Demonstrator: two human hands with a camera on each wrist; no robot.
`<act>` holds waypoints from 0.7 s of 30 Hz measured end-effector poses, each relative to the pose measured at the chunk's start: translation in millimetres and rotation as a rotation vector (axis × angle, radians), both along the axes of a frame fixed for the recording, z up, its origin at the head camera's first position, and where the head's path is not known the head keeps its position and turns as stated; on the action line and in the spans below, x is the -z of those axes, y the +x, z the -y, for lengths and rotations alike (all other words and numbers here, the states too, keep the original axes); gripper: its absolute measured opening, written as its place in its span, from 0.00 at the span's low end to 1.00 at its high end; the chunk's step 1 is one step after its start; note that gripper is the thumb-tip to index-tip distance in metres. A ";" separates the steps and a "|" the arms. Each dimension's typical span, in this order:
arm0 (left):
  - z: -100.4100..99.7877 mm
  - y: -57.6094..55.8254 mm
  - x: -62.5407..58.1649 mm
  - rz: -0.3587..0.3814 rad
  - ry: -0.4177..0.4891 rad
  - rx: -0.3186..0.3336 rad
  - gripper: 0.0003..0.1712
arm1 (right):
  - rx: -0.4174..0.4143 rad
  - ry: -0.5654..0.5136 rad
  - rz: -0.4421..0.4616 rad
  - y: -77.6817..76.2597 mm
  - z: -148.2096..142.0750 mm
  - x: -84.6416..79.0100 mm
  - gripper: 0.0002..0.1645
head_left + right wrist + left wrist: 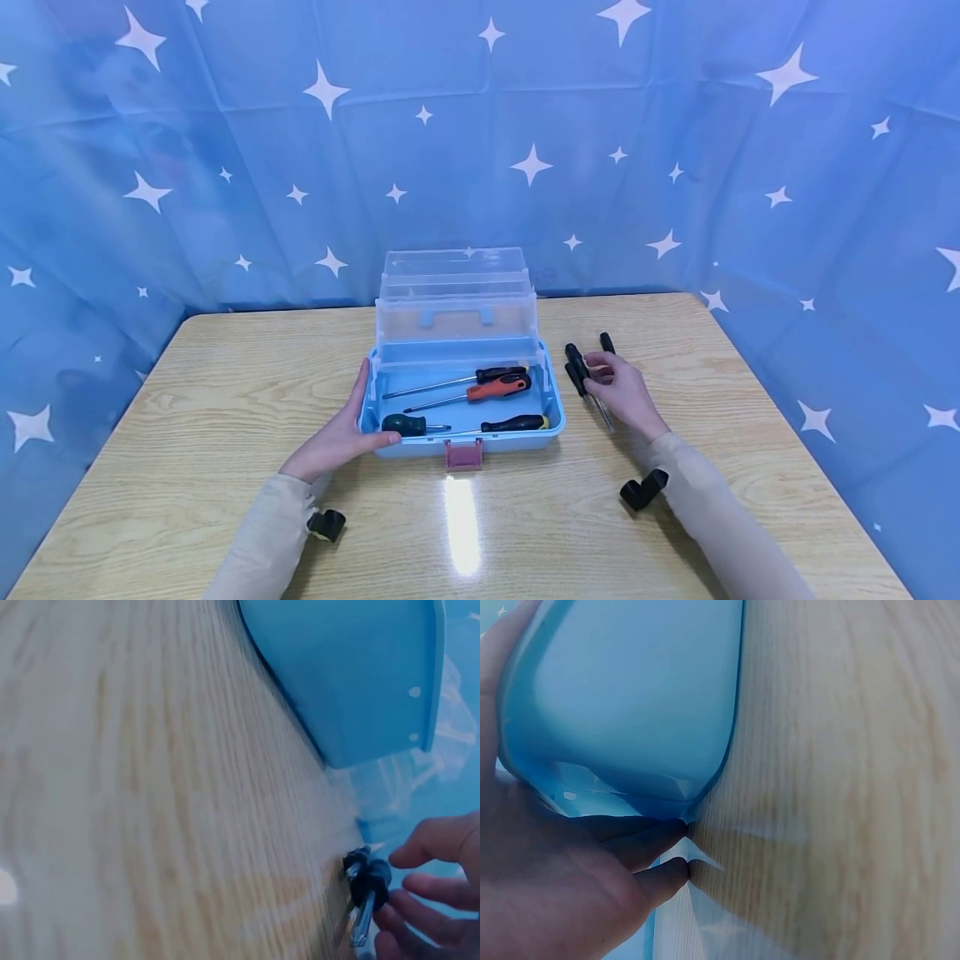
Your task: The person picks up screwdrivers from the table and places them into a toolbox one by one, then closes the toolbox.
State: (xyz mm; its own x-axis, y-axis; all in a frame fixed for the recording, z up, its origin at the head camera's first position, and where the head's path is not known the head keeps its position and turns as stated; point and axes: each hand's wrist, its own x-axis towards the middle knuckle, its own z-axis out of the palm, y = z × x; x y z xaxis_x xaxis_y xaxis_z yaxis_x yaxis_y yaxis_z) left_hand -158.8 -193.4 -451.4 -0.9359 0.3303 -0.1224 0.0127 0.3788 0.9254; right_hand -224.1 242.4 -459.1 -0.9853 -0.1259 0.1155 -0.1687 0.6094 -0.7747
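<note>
- A light-blue toolbox (420,449) sits near the middle of a wood-grain table (202,400); its clear lid (456,287) stands raised at the back; a purple-pink latch (463,456) is at the front.
- Four screwdrivers lie inside: one with a black handle (501,374) towards the back; one with an orange handle (499,387) just in front of it; a stubby one with a dark green handle (404,425) at the front left; one with a black and yellow handle (514,423) at the front right.
- The person's left hand (337,440) is spread wide at the toolbox's left end; the thumb rests across the front corner of the rim, and the straight fingers lie along the left wall.
- The person's right hand (621,393) is to the right of the toolbox, at a black-handled screwdriver (577,362); the fingers are bent and spaced apart close about the handle; whether they grip it, I cannot tell.
- A second black screwdriver (574,380) is just beside that one; a third black handle (607,342) shows beyond the right hand's fingers, partly hidden by them.
- Both forearms wear pale sleeves (258,533), with a small black device (643,490) at each wrist; behind the table hangs a blue curtain (450,158) with white stars.
</note>
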 end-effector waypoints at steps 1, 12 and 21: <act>0.1 0.0 -0.2 -0.001 -0.001 0.001 0.69 | 0.004 0.003 0.003 -0.5 0.0 0.4 0.22; -0.4 0.8 -1.4 0.010 -0.009 -0.005 0.69 | 0.037 0.093 0.024 -6.1 1.1 4.5 0.23; -0.3 0.2 -1.3 0.031 -0.004 -0.010 0.67 | 0.040 0.123 0.030 -7.2 1.8 2.5 0.21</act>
